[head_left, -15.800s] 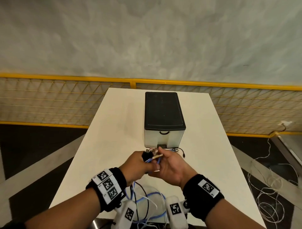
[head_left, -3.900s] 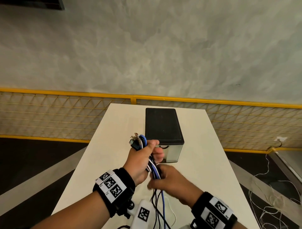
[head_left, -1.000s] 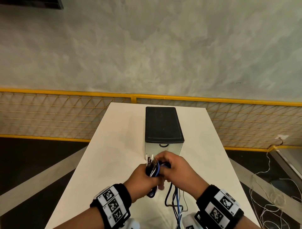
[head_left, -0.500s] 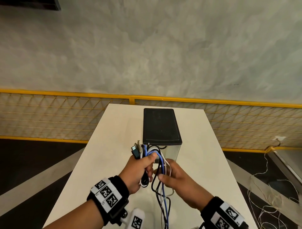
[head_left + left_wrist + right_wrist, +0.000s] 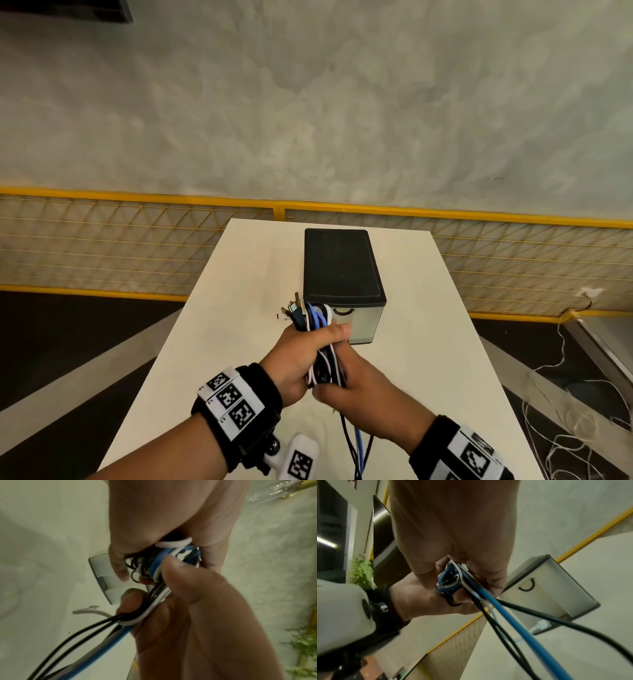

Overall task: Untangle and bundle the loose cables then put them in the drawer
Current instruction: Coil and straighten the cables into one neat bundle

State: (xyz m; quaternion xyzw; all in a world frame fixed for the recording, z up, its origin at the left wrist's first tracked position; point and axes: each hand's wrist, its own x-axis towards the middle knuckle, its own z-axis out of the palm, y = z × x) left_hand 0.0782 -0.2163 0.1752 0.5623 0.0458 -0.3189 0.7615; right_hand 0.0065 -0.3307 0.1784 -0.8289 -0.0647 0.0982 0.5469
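Note:
A bundle of blue, white and black cables (image 5: 317,317) stands above the white table (image 5: 212,342), its metal plugs sticking out on top. My left hand (image 5: 318,342) grips the coil (image 5: 163,559) in a fist. Just below it, my right hand (image 5: 332,387) holds the same strands (image 5: 448,580), thumb pressed on them. The loose tails (image 5: 356,445) hang toward the table's near edge; the blue tail (image 5: 505,616) is thickest. Beyond the hands is the small drawer box (image 5: 342,270) with a black top, its translucent drawer front (image 5: 539,592) closed, handle visible.
A yellow mesh railing (image 5: 137,240) runs behind the table's far edge. Thin white wire (image 5: 565,438) lies tangled on the dark floor at the right. A short white piece (image 5: 89,610) lies on the table near the box.
My right hand has slid down along the strands to just under the left hand. The loop that stood beside the bundle is now drawn in against it.

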